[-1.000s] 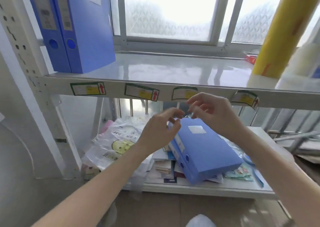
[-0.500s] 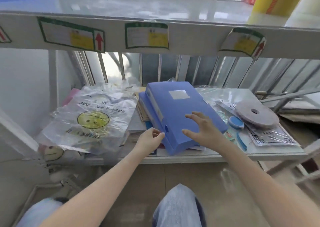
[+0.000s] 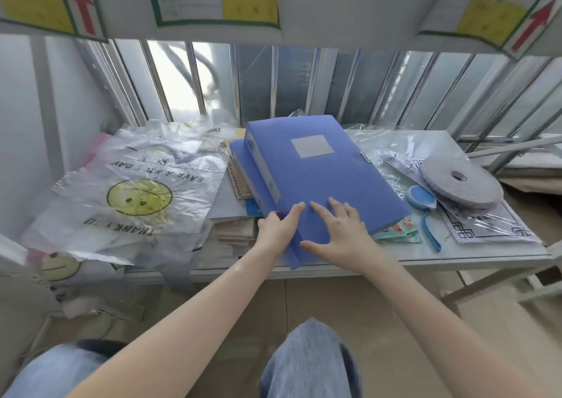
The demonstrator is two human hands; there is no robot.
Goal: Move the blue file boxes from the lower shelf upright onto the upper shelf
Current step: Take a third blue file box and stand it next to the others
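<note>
Centrally, the left hand (image 3: 278, 230) is gripping the flat blue plastic file box (image 3: 316, 178) at its near corner; the right hand (image 3: 340, 235) is lying open-palmed on top.

Lying left of the hands: a clear smiley-face plastic bag (image 3: 133, 203), a lined notepad (image 3: 226, 198) and spiral notebook (image 3: 238, 181). Sitting right of them: a grey tape roll (image 3: 460, 184), blue round tool (image 3: 422, 198), green packets (image 3: 398, 230).
</note>
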